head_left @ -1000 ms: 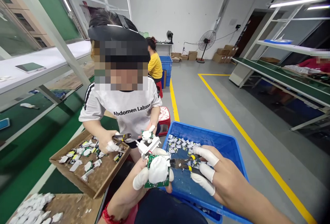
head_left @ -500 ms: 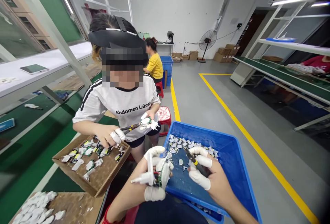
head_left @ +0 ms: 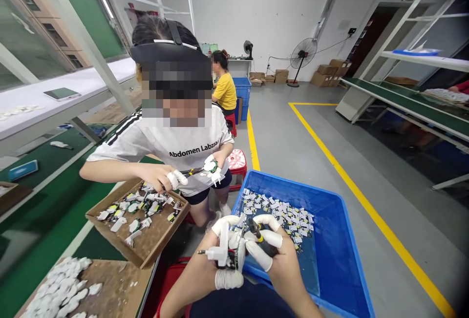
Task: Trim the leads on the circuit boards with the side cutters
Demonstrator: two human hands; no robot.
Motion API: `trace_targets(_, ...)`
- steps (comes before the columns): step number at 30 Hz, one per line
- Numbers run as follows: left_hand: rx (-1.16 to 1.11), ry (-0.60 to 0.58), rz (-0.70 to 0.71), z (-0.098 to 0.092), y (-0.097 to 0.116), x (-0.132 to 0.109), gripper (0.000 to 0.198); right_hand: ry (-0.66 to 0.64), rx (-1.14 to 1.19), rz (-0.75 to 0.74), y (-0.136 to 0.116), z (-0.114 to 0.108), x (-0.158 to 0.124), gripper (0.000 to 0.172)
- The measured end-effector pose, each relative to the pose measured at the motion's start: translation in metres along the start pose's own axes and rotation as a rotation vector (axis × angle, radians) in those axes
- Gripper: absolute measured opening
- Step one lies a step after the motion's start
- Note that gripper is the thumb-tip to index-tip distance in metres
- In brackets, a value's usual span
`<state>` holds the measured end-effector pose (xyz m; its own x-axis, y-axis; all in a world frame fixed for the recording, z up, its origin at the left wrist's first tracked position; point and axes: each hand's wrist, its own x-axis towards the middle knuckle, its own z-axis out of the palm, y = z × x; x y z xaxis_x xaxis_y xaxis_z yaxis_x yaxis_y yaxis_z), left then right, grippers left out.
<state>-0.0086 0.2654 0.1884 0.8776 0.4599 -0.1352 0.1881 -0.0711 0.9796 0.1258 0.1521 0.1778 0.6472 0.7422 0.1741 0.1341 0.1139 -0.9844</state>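
Observation:
My left hand (head_left: 222, 252), in white finger cots, grips a small white plug part with a green circuit board (head_left: 234, 253) over the near left corner of a blue bin (head_left: 330, 249). My right hand (head_left: 273, 254), also in finger cots, is closed on a small black and yellow cutter (head_left: 261, 240) whose tip meets the board. Several small white and green parts (head_left: 282, 210) lie in the bin.
A person in a white T-shirt (head_left: 176, 147) sits opposite, working with pliers over a brown cardboard tray of parts (head_left: 142, 220). Another brown tray with white pieces (head_left: 62, 288) lies at lower left. Green conveyor tables run along the left and right. Yellow floor lines mark the aisle.
My right hand has moved left, bringing the cutter up against the board in my left hand. The view has shifted, and the person opposite has raised their work.

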Motion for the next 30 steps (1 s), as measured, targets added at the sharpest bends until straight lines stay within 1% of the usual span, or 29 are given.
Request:
trace_targets(2, -0.035, -0.007, 0.004, -0.001, -0.007, -0.002, 0.088, -0.040, 0.155, 0.116, 0.002, 0.001, 0.002, 0.019)
trace_targets(4, -0.051, 0.006, -0.006, -0.002, -0.014, -0.004, 0.081, -0.050, 0.236, 0.183, 0.008, 0.002, 0.004, 0.023)
trace_targets(7, -0.040, 0.021, -0.021, -0.003, -0.019, -0.010, 0.061, -0.012, 0.214, 0.224, 0.024, 0.003, 0.005, 0.023)
trace_targets(9, -0.022, -0.001, -0.031, -0.003, -0.020, -0.014, 0.056, 0.021, 0.191, 0.270, 0.038, 0.003, 0.004, 0.024)
trace_targets(11, 0.079, 0.003, -0.064, -0.004, -0.020, -0.020, 0.051, 0.056, 0.162, 0.322, 0.055, 0.003, 0.001, 0.026)
trace_targets(14, 0.385, 0.090, -0.153, -0.005, -0.030, -0.033, 0.048, 0.109, 0.082, 0.393, 0.083, -0.003, -0.003, 0.032)
trace_targets(15, 0.480, 0.117, -0.179, -0.006, -0.037, -0.039, 0.048, 0.125, 0.048, 0.415, 0.093, -0.006, -0.004, 0.036)
trace_targets(17, 0.596, 0.156, -0.209, -0.009, -0.054, -0.053, 0.051, 0.154, -0.022, 0.453, 0.110, -0.013, -0.007, 0.043)
trace_targets(20, 0.637, 0.236, -0.218, -0.015, -0.079, -0.077, 0.060, 0.171, -0.117, 0.484, 0.129, -0.024, -0.008, 0.053)
trace_targets(22, 0.640, 0.308, -0.183, -0.018, -0.087, -0.091, 0.065, 0.168, -0.168, 0.485, 0.137, -0.029, -0.007, 0.058)
trace_targets(24, 0.669, 0.375, -0.103, -0.019, -0.086, -0.098, 0.061, 0.150, -0.204, 0.477, 0.140, -0.031, -0.006, 0.061)
trace_targets(27, 0.759, 0.468, 0.069, -0.021, -0.074, -0.100, 0.059, 0.074, -0.212, 0.439, 0.136, -0.031, -0.005, 0.063)
trace_targets(30, 0.821, 0.503, 0.213, -0.023, -0.054, -0.096, 0.062, -0.056, -0.193, 0.369, 0.118, -0.029, -0.003, 0.055)
